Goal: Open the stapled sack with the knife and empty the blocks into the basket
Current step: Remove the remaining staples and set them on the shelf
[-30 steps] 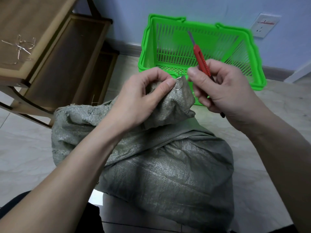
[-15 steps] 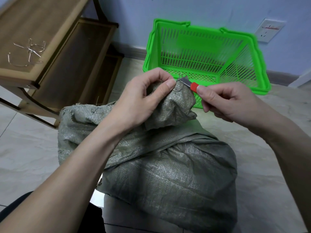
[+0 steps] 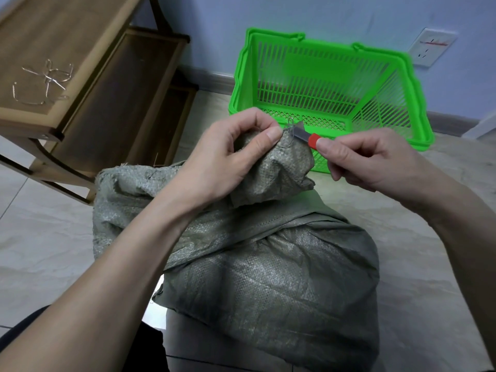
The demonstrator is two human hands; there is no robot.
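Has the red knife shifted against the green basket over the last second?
Yes. The knife swung down from upright against the basket back wall to lie low across its near rim, blade at the sack corner.

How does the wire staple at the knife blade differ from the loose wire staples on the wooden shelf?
The wire staple at the sack's gathered corner is still hooked through the grey-green woven sack, with the red knife's blade against it; the loose wire staples on the wooden shelf lie free. The one in the sack stands looped; the loose ones lie flat, bent open. Both are thin silvery wire.
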